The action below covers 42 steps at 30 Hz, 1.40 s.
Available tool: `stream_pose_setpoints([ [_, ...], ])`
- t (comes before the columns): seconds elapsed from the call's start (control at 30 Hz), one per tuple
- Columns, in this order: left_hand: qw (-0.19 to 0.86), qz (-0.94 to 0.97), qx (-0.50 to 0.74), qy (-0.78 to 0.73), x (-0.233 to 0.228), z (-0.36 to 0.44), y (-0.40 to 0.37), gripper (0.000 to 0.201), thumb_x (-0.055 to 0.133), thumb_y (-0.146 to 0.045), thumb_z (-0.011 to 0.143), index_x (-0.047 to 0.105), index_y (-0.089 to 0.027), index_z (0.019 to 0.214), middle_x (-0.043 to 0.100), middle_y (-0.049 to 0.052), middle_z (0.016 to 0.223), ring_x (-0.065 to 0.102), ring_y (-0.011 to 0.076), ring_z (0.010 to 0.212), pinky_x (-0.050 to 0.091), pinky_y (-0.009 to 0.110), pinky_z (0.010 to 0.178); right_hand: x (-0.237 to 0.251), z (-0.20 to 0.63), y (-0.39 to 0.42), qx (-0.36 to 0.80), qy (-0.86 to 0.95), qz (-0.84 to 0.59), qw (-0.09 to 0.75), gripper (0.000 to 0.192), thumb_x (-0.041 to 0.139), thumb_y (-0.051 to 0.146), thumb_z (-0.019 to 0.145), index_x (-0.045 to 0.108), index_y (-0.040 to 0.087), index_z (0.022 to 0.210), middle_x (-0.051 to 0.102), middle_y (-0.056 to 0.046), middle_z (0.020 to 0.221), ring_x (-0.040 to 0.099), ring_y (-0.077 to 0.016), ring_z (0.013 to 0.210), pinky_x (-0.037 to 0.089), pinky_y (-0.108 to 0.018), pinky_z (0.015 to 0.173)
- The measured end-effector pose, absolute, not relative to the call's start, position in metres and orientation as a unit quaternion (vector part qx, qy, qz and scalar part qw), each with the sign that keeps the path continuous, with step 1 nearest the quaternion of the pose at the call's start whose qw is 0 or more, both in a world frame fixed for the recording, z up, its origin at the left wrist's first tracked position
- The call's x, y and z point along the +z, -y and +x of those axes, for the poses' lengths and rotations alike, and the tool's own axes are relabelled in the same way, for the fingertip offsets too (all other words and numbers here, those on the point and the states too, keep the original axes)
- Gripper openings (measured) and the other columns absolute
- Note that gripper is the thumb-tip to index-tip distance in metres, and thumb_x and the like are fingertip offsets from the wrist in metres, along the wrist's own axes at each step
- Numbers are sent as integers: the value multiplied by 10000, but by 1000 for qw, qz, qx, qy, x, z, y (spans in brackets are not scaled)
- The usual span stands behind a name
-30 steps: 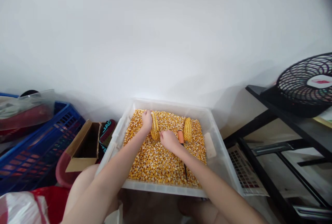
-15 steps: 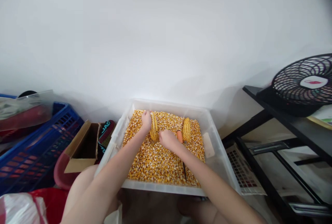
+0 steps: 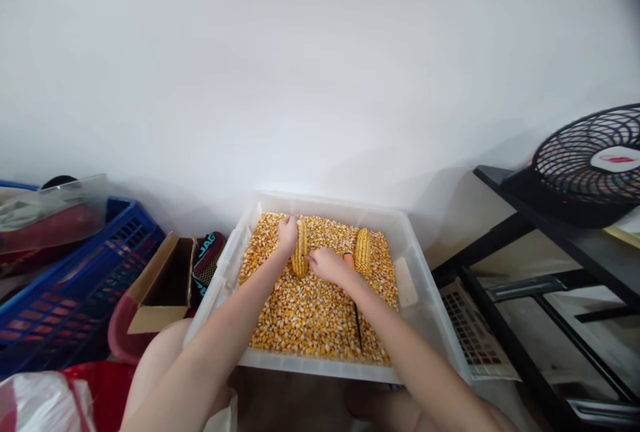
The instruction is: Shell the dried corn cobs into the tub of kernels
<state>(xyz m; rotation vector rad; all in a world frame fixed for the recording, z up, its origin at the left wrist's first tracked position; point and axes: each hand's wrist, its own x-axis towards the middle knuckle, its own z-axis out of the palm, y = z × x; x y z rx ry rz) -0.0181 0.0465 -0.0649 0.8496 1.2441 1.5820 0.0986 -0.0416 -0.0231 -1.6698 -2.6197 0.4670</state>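
Observation:
My left hand is closed on the upper end of a yellow corn cob, which stands lengthwise over loose kernels. My right hand has its fingers bunched against the cob's lower right side; a small dark spot shows at the fingertips, too small to name. Just right of that hand lies a tool with an orange handle and a thin black shaft, partly covered by my forearm. A second corn cob rests on the kernels farther right. A translucent plastic bin holds all of this.
On the left are a blue crate, an opened cardboard box and a reddish basin. A black rack with a fan on it stands at the right. Behind the bin is a white wall.
The view has shifted slightly, so everything sits a little farther right. My right hand's fingers have opened out somewhat along the cob's side; my left hand keeps its hold.

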Motion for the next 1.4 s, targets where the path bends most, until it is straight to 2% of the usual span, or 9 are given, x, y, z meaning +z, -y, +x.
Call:
stream_pose_setpoints([
  [0.17, 460, 365, 636, -502, -62, -15, -47, 172, 591, -268, 628, 505, -164, 522, 439, -21, 482, 432, 133, 517, 352, 243, 510, -21, 109, 42, 169, 835, -525, 6, 335, 350, 278, 878, 662, 155, 870, 680, -105, 894, 623, -167, 802, 377, -231, 674],
  [0.53, 428, 383, 636, -515, -57, -23, -42, 174, 507, -290, 637, 503, -158, 525, 443, -26, 499, 399, 118, 527, 323, 226, 515, -20, 101, 53, 147, 805, -574, 5, 367, 324, 262, 883, 661, 117, 890, 670, -148, 892, 619, -195, 815, 384, -255, 696],
  [0.73, 407, 396, 632, -528, -54, -22, -41, 187, 514, -270, 645, 486, -160, 496, 411, -33, 478, 386, 116, 525, 323, 230, 533, -33, 99, 48, 182, 796, -576, 21, 354, 340, 268, 879, 665, 127, 857, 677, -126, 880, 619, -173, 804, 371, -234, 656],
  [1.1, 428, 383, 633, -519, -59, -20, -45, 164, 512, -284, 618, 529, -152, 523, 466, -17, 515, 414, 127, 560, 333, 237, 556, -41, 102, 47, 189, 788, -582, 64, 337, 371, 279, 865, 663, 133, 780, 679, -109, 803, 595, -155, 709, 327, -233, 595],
  [1.23, 436, 367, 637, -520, -61, -21, -46, 158, 517, -279, 620, 524, -156, 522, 472, -16, 517, 432, 125, 556, 348, 236, 558, -53, 105, 43, 232, 779, -572, 108, 331, 389, 276, 862, 653, 132, 725, 657, -72, 710, 547, -131, 626, 306, -221, 560],
  [1.4, 471, 345, 629, -514, -58, -22, -44, 149, 518, -288, 632, 516, -166, 547, 469, -12, 477, 470, 138, 511, 376, 245, 514, -79, 117, 31, 355, 764, -508, 179, 343, 410, 313, 867, 660, 132, 718, 573, 2, 593, 471, -104, 574, 311, -195, 552],
])
